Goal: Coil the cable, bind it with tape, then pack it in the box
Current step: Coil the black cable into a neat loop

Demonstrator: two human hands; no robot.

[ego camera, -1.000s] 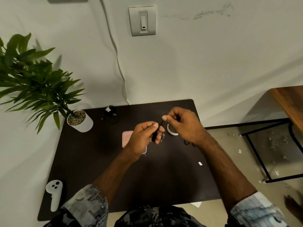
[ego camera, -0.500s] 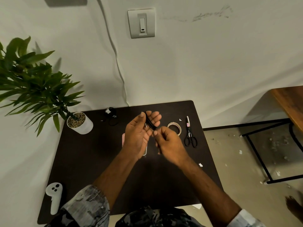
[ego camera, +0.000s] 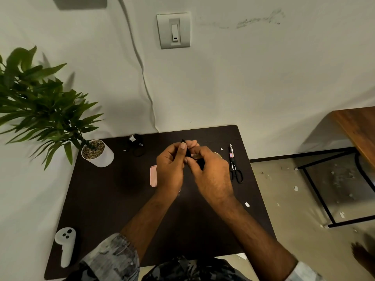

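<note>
L hand (ego camera: 170, 171) above table centre, thumb and fingers curled round thin black coiled cable (ego camera: 187, 152), tip poking up past fingertips. R hand (ego camera: 211, 175) pressed against it from the right, fingers pinching same cable lower down; lower part hidden btwn the 2 palms. Both held over dark brown rectangular tabletop (ego camera: 113, 199). Flat pink box (ego camera: 153, 176) just beside L hand, mostly hidden behind it. Pale tape roll (ego camera: 218, 154) peeking out behind R knuckles. Black-handled scissors (ego camera: 234, 165) just right of that, blades toward wall. 2nd black cable bundle w/ white tag (ego camera: 136, 146) near back edge. White pot w/ green leafy plant (ego camera: 97, 153) at back-left corner. White handheld controller (ego camera: 66, 245) at front-left.
</note>
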